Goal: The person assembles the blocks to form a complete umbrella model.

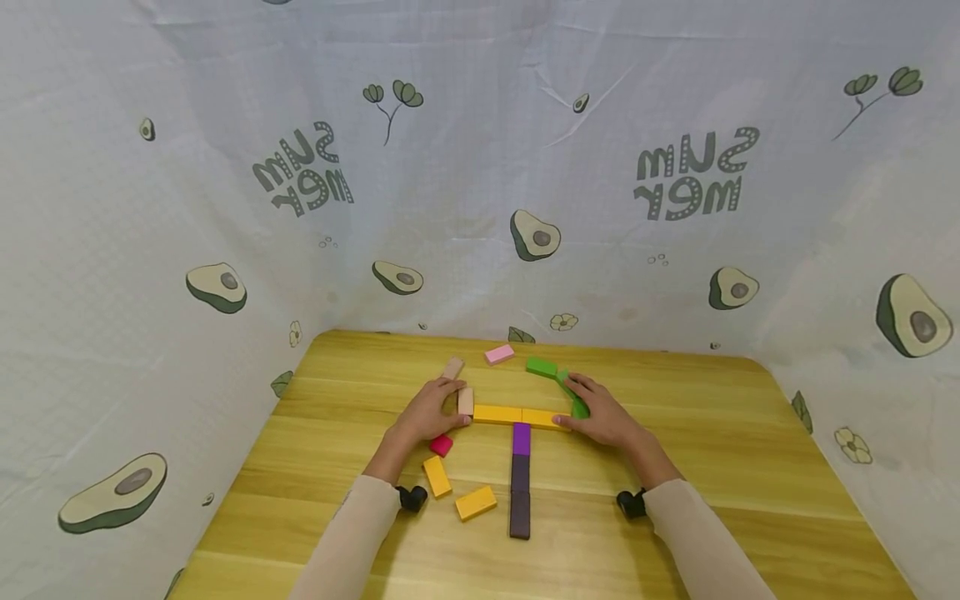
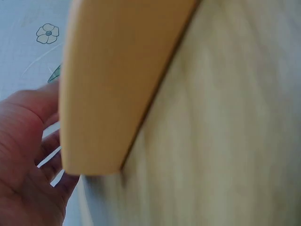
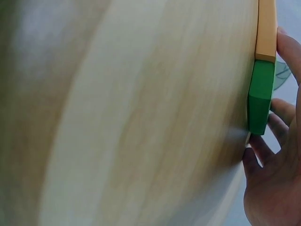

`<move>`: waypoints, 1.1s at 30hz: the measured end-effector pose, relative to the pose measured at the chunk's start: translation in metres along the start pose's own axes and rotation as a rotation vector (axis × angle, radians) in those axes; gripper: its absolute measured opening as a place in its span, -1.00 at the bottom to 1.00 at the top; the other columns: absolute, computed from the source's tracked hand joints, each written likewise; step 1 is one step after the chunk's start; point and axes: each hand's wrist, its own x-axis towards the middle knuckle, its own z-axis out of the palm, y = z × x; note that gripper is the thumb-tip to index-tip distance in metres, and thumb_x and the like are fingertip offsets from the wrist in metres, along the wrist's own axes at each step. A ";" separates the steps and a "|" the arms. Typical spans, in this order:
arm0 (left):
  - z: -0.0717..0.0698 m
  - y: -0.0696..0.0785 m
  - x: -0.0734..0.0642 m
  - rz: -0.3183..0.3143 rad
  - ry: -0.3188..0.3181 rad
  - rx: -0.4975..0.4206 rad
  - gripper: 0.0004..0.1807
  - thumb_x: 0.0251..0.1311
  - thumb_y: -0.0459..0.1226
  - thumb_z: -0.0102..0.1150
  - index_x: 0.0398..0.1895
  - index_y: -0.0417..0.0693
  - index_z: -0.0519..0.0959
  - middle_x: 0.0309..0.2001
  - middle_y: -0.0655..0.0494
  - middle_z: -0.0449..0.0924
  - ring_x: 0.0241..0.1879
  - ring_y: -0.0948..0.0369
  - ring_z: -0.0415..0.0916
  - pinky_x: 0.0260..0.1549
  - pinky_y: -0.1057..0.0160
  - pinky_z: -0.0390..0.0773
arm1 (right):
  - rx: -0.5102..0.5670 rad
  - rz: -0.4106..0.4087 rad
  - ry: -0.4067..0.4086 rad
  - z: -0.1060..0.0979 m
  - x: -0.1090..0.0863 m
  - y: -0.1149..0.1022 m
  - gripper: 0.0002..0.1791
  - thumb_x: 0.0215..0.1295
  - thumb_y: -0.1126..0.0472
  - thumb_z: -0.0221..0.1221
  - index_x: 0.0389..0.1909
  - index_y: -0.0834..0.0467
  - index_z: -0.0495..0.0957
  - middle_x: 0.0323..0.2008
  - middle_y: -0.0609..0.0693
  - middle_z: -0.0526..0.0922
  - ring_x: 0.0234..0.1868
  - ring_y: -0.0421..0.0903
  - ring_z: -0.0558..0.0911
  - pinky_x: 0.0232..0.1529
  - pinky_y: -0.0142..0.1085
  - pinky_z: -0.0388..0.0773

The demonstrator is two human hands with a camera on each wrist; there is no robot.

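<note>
My left hand (image 1: 435, 410) is spread around a beige wooden block (image 1: 466, 401), its thumb at the block's lower end. A second beige block (image 1: 453, 368) lies just beyond its fingertips. The first beige block meets a row of two yellow blocks, a left one (image 1: 497, 414) and a right one (image 1: 542, 418). Over the row's right end rests my right hand (image 1: 603, 414), its thumb touching the yellow block and its fingers reaching over a green block (image 1: 580, 408). Another green block (image 1: 542, 367) lies beyond. The right wrist view shows a green block (image 3: 261, 94) against a yellow end (image 3: 266, 30).
A purple block (image 1: 521, 438) and two dark blocks (image 1: 520, 512) run from the row toward me. Loose on the wooden table (image 1: 697, 450) lie a red block (image 1: 441, 446), yellow blocks (image 1: 437, 477) and a pink block (image 1: 499, 355). A printed cloth (image 1: 465, 183) hangs behind.
</note>
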 end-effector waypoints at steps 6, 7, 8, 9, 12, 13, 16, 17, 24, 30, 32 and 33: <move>-0.005 -0.005 -0.002 0.000 0.066 -0.087 -0.32 0.37 0.07 0.28 0.48 0.04 0.44 0.38 -0.03 0.45 0.39 -0.08 0.39 0.39 -0.16 0.42 | -0.005 -0.009 0.011 0.001 0.000 0.000 0.01 0.34 -0.28 0.25 0.59 0.23 0.16 0.60 0.26 0.09 0.55 0.45 0.10 0.41 0.45 0.16; -0.006 -0.005 -0.001 -0.001 0.083 -0.088 -0.33 0.38 0.07 0.26 0.47 0.03 0.45 0.36 -0.02 0.47 0.38 -0.07 0.41 0.38 -0.15 0.43 | -0.003 -0.009 0.011 0.001 0.000 0.000 0.01 0.34 -0.28 0.26 0.59 0.23 0.16 0.60 0.27 0.09 0.55 0.45 0.10 0.41 0.45 0.16; -0.008 -0.006 0.000 0.002 0.101 -0.088 -0.34 0.39 0.07 0.25 0.46 0.00 0.46 0.33 -0.02 0.50 0.35 -0.07 0.44 0.37 -0.15 0.45 | 0.000 -0.012 0.012 0.001 0.000 -0.001 0.01 0.34 -0.28 0.26 0.59 0.23 0.17 0.60 0.27 0.09 0.55 0.46 0.10 0.41 0.46 0.16; -0.011 -0.006 0.001 0.004 0.115 -0.076 -0.35 0.40 0.08 0.24 0.45 0.00 0.47 0.31 -0.01 0.51 0.32 -0.05 0.46 0.35 -0.13 0.47 | 0.002 -0.008 0.009 0.001 0.000 -0.001 0.01 0.34 -0.28 0.26 0.59 0.23 0.16 0.60 0.26 0.08 0.55 0.45 0.09 0.41 0.45 0.16; -0.017 -0.006 0.006 0.010 0.142 -0.048 -0.34 0.39 0.09 0.24 0.44 -0.03 0.48 0.28 -0.03 0.53 0.26 -0.06 0.50 0.31 -0.12 0.51 | 0.004 -0.011 0.011 0.001 -0.001 -0.001 0.01 0.34 -0.28 0.26 0.59 0.23 0.16 0.60 0.27 0.08 0.55 0.46 0.09 0.40 0.46 0.17; -0.019 -0.007 0.008 0.010 0.143 -0.040 -0.33 0.39 0.10 0.24 0.44 -0.02 0.48 0.28 -0.04 0.53 0.26 -0.06 0.50 0.30 -0.12 0.52 | 0.007 -0.006 0.011 0.002 -0.001 -0.001 0.00 0.35 -0.27 0.25 0.60 0.23 0.16 0.61 0.26 0.08 0.56 0.45 0.09 0.42 0.45 0.16; -0.023 -0.008 0.014 -0.005 0.135 -0.016 -0.30 0.36 0.13 0.25 0.46 0.00 0.47 0.30 -0.05 0.52 0.25 -0.08 0.50 0.29 -0.12 0.53 | 0.002 -0.008 0.016 0.001 -0.001 -0.002 -0.01 0.35 -0.26 0.25 0.59 0.23 0.16 0.60 0.27 0.08 0.55 0.45 0.09 0.41 0.46 0.15; -0.023 -0.010 0.016 -0.013 0.137 -0.011 -0.29 0.35 0.14 0.26 0.46 0.00 0.47 0.31 -0.05 0.52 0.25 -0.08 0.49 0.28 -0.12 0.53 | 0.005 -0.008 0.015 0.001 -0.001 -0.002 -0.01 0.35 -0.25 0.26 0.59 0.24 0.16 0.60 0.27 0.08 0.55 0.45 0.09 0.42 0.46 0.15; -0.025 -0.025 0.029 -0.091 0.173 -0.054 -0.21 0.26 0.15 0.35 0.46 -0.04 0.47 0.37 -0.11 0.49 0.27 -0.09 0.53 0.27 -0.12 0.55 | 0.000 0.007 -0.003 0.003 0.000 0.000 0.00 0.36 -0.27 0.24 0.61 0.22 0.14 0.62 0.24 0.05 0.57 0.43 0.07 0.44 0.44 0.11; -0.022 -0.040 0.040 -0.160 0.203 -0.097 -0.25 0.25 0.13 0.38 0.40 -0.08 0.53 0.30 -0.12 0.55 0.21 -0.05 0.56 0.25 -0.06 0.58 | 0.009 0.008 -0.002 0.004 0.000 0.002 0.00 0.36 -0.27 0.24 0.61 0.20 0.13 0.62 0.22 0.04 0.57 0.43 0.06 0.45 0.44 0.12; -0.021 -0.041 0.042 -0.168 0.198 -0.119 -0.24 0.24 0.13 0.39 0.38 -0.10 0.54 0.25 -0.13 0.58 0.19 -0.04 0.57 0.23 -0.04 0.59 | 0.005 0.011 0.001 0.004 0.001 0.002 0.00 0.36 -0.27 0.24 0.61 0.20 0.13 0.62 0.22 0.05 0.57 0.42 0.06 0.44 0.44 0.12; -0.020 -0.041 0.044 -0.163 0.193 -0.126 -0.24 0.24 0.13 0.39 0.38 -0.12 0.54 0.24 -0.14 0.59 0.19 -0.04 0.57 0.23 -0.04 0.59 | 0.003 0.011 0.002 0.003 0.001 0.002 0.00 0.35 -0.27 0.24 0.61 0.19 0.13 0.62 0.22 0.05 0.57 0.43 0.06 0.44 0.44 0.12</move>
